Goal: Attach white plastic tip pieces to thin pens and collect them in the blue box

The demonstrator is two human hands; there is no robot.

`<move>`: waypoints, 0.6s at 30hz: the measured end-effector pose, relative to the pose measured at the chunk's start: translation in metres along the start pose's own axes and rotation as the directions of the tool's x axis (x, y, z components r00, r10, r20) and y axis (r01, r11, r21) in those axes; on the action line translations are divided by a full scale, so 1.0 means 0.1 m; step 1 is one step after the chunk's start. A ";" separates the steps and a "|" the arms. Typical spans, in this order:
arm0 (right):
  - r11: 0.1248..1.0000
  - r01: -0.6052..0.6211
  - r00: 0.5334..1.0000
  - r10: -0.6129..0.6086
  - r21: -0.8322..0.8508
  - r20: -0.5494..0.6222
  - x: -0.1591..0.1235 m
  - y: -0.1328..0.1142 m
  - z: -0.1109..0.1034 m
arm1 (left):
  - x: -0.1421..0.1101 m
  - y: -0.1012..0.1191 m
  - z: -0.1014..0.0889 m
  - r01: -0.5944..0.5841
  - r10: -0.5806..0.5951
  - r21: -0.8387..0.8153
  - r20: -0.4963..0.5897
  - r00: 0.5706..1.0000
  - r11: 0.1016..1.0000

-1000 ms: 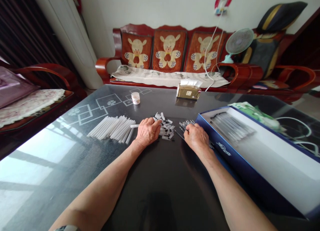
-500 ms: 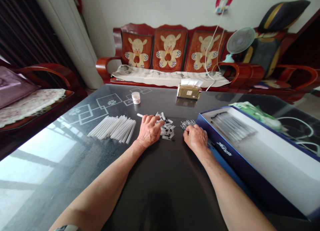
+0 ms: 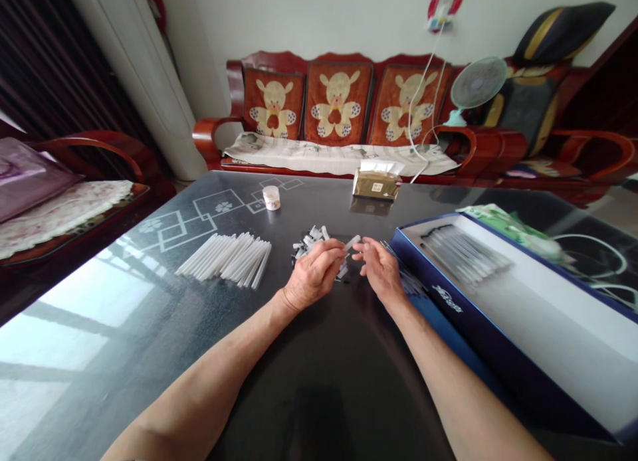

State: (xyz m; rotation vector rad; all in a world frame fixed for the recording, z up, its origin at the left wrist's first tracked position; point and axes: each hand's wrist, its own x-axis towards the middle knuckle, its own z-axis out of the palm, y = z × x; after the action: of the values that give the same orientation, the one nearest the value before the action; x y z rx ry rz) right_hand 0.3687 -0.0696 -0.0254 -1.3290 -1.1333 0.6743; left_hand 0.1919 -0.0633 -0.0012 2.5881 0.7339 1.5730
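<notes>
My left hand is closed round a white pen barrel whose end pokes out toward the right. My right hand is raised beside it, its fingers pinched near the barrel's tip on something too thin to name. Both hands hover just in front of a small heap of black and white pen caps. A row of white pen barrels lies to the left. Thin refills lie on the table by my right wrist, against a blue box.
The blue box holds a bundle of clear pens in its white interior. A small white pot and a tissue box stand further back on the dark glass table. A green bag lies behind the box. A wooden sofa lines the wall.
My left hand lifted a white barrel off the table and moved right. My right hand left the refills and rose to meet the barrel's tip.
</notes>
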 end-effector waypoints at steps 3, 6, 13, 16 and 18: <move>0.919 -0.205 0.975 0.223 0.336 -0.018 0.04 -0.03 0.00 | 0.01 0.04 0.03 -0.035 0.032 -0.086 -0.035 0.999 0.996; 0.806 -0.255 0.948 0.316 0.534 -0.024 0.08 -0.06 -0.03 | -0.04 -0.06 0.05 0.022 -0.021 -0.045 0.010 1.000 0.999; 0.835 -0.194 0.980 0.192 0.516 0.057 -0.01 -0.10 0.03 | -0.01 -0.09 -0.01 0.233 -0.342 0.298 0.399 0.851 0.926; 0.827 -0.209 0.975 0.139 0.522 0.171 -0.06 -0.14 0.07 | 0.07 -0.01 -0.04 0.306 -0.358 0.185 0.483 0.799 0.934; 0.786 -0.256 0.962 0.151 0.562 0.227 -0.08 -0.17 0.08 | 0.08 0.00 -0.03 0.348 -0.351 0.103 0.498 0.793 0.932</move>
State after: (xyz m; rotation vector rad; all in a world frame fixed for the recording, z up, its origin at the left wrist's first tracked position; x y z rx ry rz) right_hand 0.3547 -0.0761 -0.0121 -0.8663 -0.8095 1.2120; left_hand 0.1922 -0.0611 0.0073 2.4963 1.0667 0.7291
